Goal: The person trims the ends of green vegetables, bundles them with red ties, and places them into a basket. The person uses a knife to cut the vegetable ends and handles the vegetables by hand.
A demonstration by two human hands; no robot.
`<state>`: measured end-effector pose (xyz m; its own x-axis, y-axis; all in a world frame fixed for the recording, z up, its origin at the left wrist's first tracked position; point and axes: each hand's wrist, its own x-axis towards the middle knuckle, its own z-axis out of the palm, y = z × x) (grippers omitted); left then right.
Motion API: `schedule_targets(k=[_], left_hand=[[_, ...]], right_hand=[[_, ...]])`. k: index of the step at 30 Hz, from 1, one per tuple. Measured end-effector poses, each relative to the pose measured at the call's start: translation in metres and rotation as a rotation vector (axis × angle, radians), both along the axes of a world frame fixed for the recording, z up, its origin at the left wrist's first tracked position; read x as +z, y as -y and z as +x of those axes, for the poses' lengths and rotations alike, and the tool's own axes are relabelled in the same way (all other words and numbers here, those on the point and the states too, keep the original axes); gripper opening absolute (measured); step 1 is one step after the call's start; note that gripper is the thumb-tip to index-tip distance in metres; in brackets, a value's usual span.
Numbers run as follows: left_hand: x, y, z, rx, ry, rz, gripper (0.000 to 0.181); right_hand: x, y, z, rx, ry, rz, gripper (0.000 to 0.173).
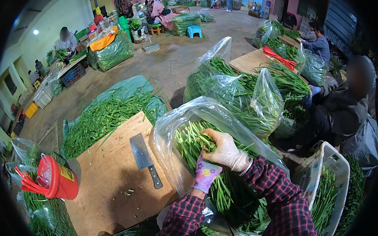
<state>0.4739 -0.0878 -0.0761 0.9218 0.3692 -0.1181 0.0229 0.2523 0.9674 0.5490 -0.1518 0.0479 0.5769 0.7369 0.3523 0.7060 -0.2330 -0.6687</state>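
Observation:
My left hand [206,174], in a purple flowered glove, is closed around a bunch of long green stalks [220,192] whose leafy part hangs down over my lap. My right hand [223,148], in a pale thin glove, grips stalk ends at the top of the bunch, just above the left hand. Behind both hands an open clear plastic bag [204,104] holds more cut green stalks [185,140]. A cleaver [143,154] with a dark handle lies on the wooden board [106,175] to the left, among small cut bits of stalk.
A red bucket [63,183] with red strips stands at the board's left edge. Loose greens [103,121] lie on a green sheet beyond it. Full plastic bags [232,90] stand ahead. A white crate [343,174] of greens is at the right, near a seated co-worker [340,105].

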Motion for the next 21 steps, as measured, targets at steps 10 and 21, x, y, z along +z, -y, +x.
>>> schedule_targets(k=[10, 21], left_hand=[[0.07, -0.024, -0.026, -0.043, 0.257, -0.217, 0.064], [-0.026, -0.016, 0.016, -0.038, 0.052, 0.683, 0.034]], right_hand=[[-0.001, 0.031, 0.007, -0.098, -0.376, 0.241, 0.045], [0.029, 0.073, -0.018, -0.06, -0.574, 0.363, 0.049]])
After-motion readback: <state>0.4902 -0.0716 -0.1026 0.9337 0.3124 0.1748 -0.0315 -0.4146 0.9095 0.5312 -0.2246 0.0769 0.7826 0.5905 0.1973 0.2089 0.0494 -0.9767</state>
